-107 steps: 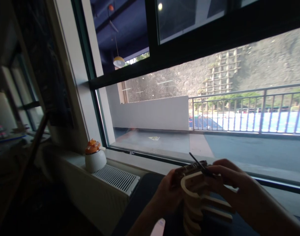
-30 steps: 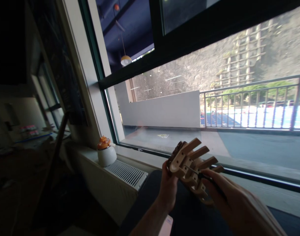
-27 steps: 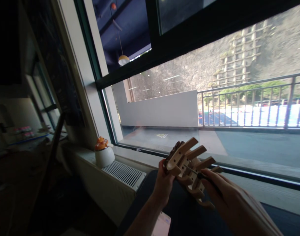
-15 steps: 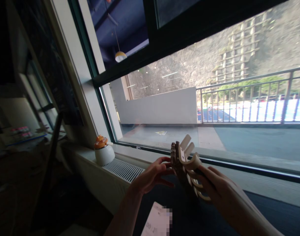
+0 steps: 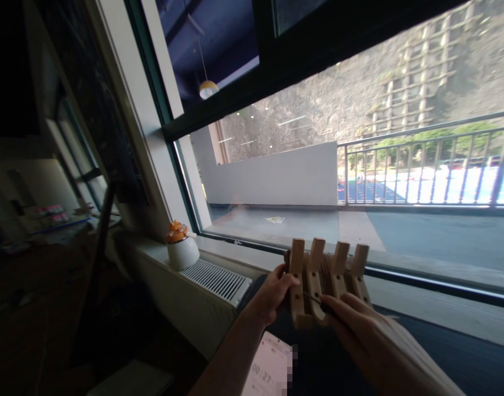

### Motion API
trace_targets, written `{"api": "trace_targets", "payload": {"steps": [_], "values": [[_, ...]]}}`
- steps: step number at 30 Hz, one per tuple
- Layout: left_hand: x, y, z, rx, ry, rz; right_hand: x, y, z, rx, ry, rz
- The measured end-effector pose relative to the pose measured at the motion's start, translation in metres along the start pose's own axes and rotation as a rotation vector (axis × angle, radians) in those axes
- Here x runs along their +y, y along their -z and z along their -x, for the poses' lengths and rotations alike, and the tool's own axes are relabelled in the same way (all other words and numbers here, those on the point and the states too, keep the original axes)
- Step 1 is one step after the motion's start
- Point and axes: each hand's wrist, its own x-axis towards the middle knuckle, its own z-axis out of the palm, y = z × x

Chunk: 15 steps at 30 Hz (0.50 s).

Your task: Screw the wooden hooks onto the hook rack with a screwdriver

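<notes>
My left hand (image 5: 272, 296) is closed on the left end of a wooden hook rack (image 5: 315, 278), with the thumb on its front. Several pale wooden hooks stand in a row on the rack, with dark holes or screws in their faces. In my right hand (image 5: 365, 330) is a screwdriver (image 5: 328, 309) with a dark handle. Its thin shaft points left at the leftmost hooks; whether the tip touches one I cannot tell. Below the hands a phone (image 5: 267, 366) lies face up on a dark surface, with timer digits on its screen.
A white pot with an orange top (image 5: 182, 250) stands on the sill at the left, beside a slatted vent (image 5: 217, 279). Behind the rack runs a large window with a dark frame (image 5: 252, 248). The room at far left is dim.
The hook rack has turned from edge-on to face me. My left hand has closed on its left end, and the screwdriver now shows at the hook fronts. The view has shifted slightly.
</notes>
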Motion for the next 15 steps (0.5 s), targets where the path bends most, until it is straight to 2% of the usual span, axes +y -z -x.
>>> {"api": "trace_targets", "payload": {"steps": [4,9,15], "values": [[-0.021,-0.009,-0.007,-0.007,-0.245,0.129,0.017,0.008,0.009,0.048,-0.077,0.052],[-0.043,-0.004,-0.015,-0.031,-0.206,-0.09,0.016,-0.003,0.013,-0.042,-0.084,0.042],[-0.039,0.0,-0.014,0.001,-0.301,-0.25,0.017,-0.023,0.01,-0.241,-0.152,0.116]]}}
